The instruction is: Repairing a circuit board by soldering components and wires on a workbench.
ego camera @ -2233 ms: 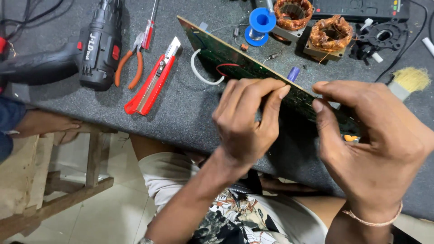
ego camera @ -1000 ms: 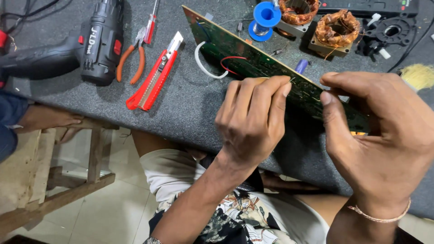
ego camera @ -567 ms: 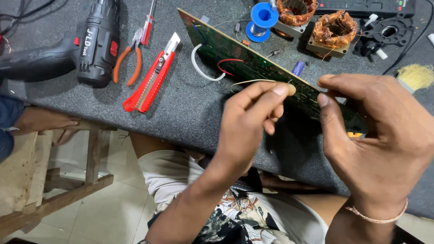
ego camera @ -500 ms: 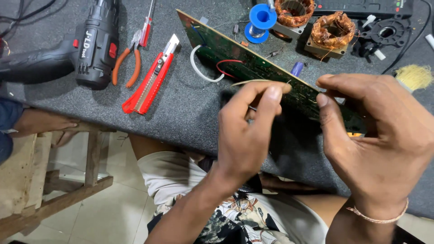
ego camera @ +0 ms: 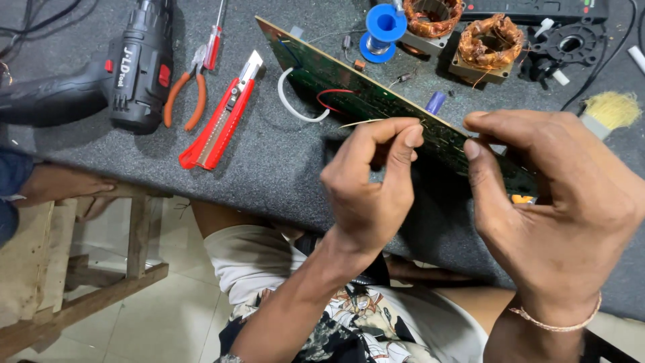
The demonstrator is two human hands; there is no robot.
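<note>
Left hand (ego camera: 366,185) pinches a thin pale wire (ego camera: 363,123) at the green circuit board (ego camera: 349,91); right hand (ego camera: 557,202) grips the board's near end, tilted on edge over the grey table (ego camera: 269,168). Farther back: red utility knife (ego camera: 222,117), orange-handled pliers (ego camera: 185,94), black drill (ego camera: 138,64), blue solder spool (ego camera: 383,30), two copper coils (ego camera: 494,44).

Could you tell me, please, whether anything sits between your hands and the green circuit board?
Nothing visible does. The left hand pinches a thin pale wire right at the long green circuit board's edge, and the right hand already grips the board's near end.
</note>
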